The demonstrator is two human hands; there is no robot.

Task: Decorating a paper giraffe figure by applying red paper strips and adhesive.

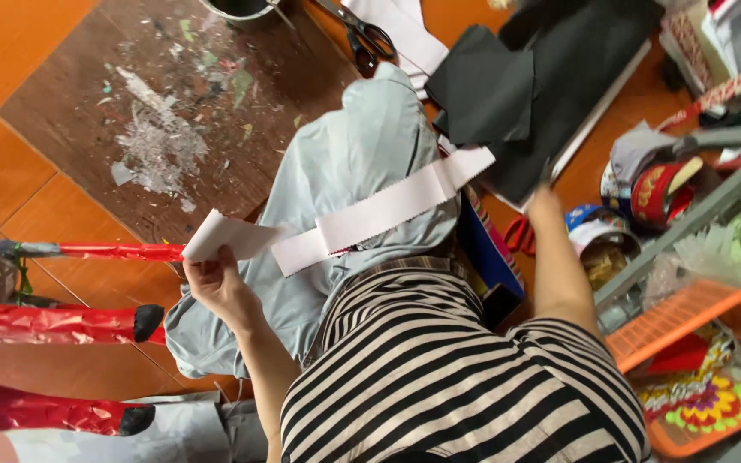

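Head view, left hand [220,287] holding one paper strip [362,219], one scissors [362,34]

We see a long white paper strip [362,219] with zigzag edges stretched slantwise across our lap, its lower-left end pinched up.

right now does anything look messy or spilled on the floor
Yes: torn paper scraps lie scattered over the brown board ahead of the left hand, which holds a pale paper strip. Scissors lie beyond.
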